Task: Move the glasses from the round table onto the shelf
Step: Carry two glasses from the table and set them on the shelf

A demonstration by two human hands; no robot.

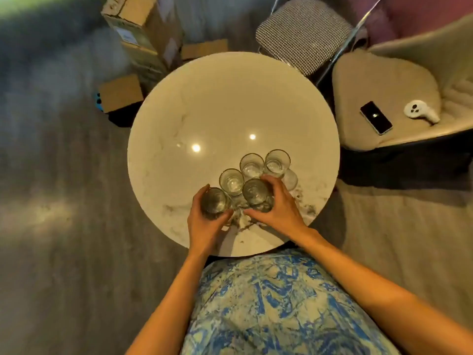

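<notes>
Underneath — glossy round table, grey floor

A grey wood floor fills the left of the frame. Cardboard boxes stand at upper left. A beige armchair is at upper right, beside a checked chair cushion.

The round table under both hands looks like glossy, veined marble, mirroring ceiling lights. The glasses between and just beyond the hands are clear, smooth glass. Beyond the right hand, a chair cushion shows coarse woven cloth; beyond the left, matt cardboard boxes.
</notes>
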